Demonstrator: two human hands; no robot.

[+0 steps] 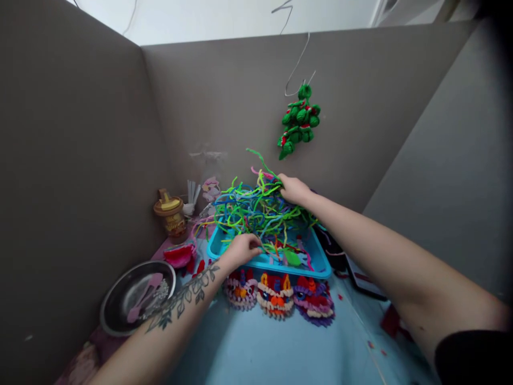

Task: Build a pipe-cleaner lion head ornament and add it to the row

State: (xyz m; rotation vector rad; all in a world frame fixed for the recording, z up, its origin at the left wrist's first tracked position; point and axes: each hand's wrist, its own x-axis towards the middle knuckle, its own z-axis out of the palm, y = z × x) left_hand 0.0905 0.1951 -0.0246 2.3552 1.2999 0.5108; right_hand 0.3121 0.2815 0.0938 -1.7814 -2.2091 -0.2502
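Note:
A tangled heap of green, blue and yellow pipe cleaners (256, 206) fills the back of a blue plastic tray (320, 259). My right hand (294, 189) is closed around part of the heap at its upper right, with a pink and a green stem sticking out by the fingers. Over the tray's front left, my left hand (242, 249) has its fingers curled together; whether anything small sits between them is unclear. Short scraps and a flat green piece (292, 258) lie on the tray floor between my hands.
Three fuzzy lion-like faces (276, 297) lie before the tray on blue cloth (256, 347). At left are a metal bowl (138, 267) with pink scoops, a pink-red pouch (179, 255) and a brown-lidded cup (170, 214). Green ornaments (298, 120) hang from wire on the grey partition.

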